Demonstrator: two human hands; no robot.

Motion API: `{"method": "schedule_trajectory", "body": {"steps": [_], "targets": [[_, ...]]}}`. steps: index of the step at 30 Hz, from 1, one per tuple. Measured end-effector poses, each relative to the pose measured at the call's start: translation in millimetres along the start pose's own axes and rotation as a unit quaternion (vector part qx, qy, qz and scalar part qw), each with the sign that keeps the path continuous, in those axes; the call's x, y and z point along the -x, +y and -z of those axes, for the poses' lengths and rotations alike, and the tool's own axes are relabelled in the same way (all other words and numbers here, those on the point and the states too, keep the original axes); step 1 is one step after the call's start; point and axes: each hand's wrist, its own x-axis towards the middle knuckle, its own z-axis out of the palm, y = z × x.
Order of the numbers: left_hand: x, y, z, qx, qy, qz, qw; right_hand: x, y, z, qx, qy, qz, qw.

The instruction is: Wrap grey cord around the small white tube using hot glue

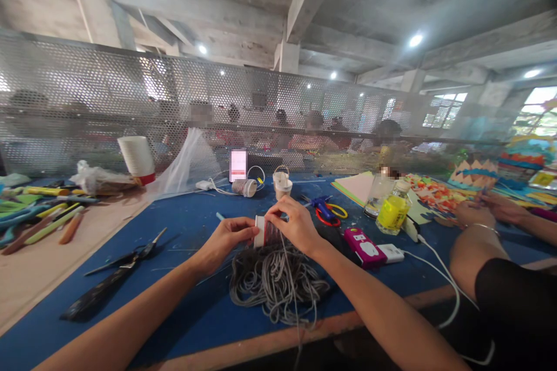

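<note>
A small paper cup (260, 231) lies sideways between my hands at the middle of the table, its white rim facing left and its body partly wrapped in grey cord. My left hand (224, 243) grips the rim end between thumb and fingers. With fingertips pinched together, my right hand (298, 225) holds the grey cord at the wrapped side of the cup. A loose heap of the cord (276, 284) is just below, and one strand hangs past the table's front edge. Behind are a cord-wrapped cup (244, 188) on its side and an upright cup with a handle (282, 184).
Scissors (130, 258) lie at left, near stacked paper cups (136, 159). To the right are a blue glue gun (321, 206), a purple box (364, 248) and a yellow-liquid bottle (394, 208). A co-worker's hands (476, 214) work at far right. A phone (238, 166) stands behind.
</note>
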Motion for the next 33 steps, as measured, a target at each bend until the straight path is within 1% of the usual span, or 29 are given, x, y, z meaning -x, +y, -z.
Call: {"method": "schedule_trajectory", "body": {"steps": [11, 33], "targets": [[0.8, 1.4, 0.5, 0.002, -0.014, -0.006, 1.0, 0.5, -0.9, 1.1, 0.008, 0.002, 0.001, 1.0], [0.0, 1.2, -0.2, -0.012, -0.001, -0.008, 1.0, 0.7, -2.1, 2.1, 0.003, 0.005, -0.004, 1.0]]}}
